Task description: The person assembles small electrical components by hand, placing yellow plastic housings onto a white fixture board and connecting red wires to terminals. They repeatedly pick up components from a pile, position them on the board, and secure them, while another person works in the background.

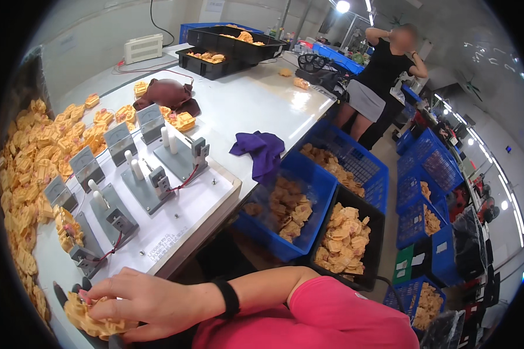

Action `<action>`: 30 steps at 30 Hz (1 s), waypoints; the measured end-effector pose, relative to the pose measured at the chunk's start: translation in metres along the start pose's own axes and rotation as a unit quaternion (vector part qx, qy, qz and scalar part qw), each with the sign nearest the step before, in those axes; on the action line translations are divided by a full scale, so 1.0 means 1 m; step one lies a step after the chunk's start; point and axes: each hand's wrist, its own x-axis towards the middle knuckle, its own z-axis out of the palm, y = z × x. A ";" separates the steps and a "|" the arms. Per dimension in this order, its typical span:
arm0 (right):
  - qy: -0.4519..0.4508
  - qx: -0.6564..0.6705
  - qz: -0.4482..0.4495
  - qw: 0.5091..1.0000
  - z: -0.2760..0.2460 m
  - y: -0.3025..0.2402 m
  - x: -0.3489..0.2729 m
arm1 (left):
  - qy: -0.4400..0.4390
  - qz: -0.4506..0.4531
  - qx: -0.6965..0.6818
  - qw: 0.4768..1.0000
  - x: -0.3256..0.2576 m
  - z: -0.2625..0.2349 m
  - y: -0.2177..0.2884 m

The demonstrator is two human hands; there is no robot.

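- We have one yellow piece point(102, 317) at the near left corner, low and close to the body, probably so both hands can meet on it comfortably.
- Our right hand point(148, 299) grasps it from above, fingers curled over the top and thumb along the near side, a hold that seems meant to steady it.
- Our left hand point(90, 339), in a dark covering and mostly hidden, grips it from beneath; dark fingertips show around its edge, apparently cradling its weight.
- We see a heap of similar pieces point(35, 151) along the left of the table point(233, 110), likely there for easy reach.
- Four meters point(87, 164) stand in a slanting row, tilted back, presumably so their dials can be read from our seat.
- Grey fixtures point(105, 218) line up before them on a white board point(186, 203), white handles upright; another yellow piece point(68, 228) rests at the nearest one.
- Beside the table we have a blue crate point(326, 189) and a black crate point(375, 232) holding more pieces, perhaps kept low to spare table space.
- A purple cloth point(259, 151) drapes over the table's edge.
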 end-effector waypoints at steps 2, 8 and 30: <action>-0.007 -0.048 -0.022 0.999 -0.018 0.002 -0.004 | -0.017 -0.049 0.035 0.998 0.007 0.007 0.003; -0.045 -0.118 -0.011 0.992 -0.042 -0.010 -0.008 | -0.084 -0.111 -0.051 0.989 0.005 0.015 -0.008; 0.027 -0.148 0.189 0.971 -0.070 0.050 -0.028 | 0.084 0.079 0.197 0.974 0.045 -0.051 -0.063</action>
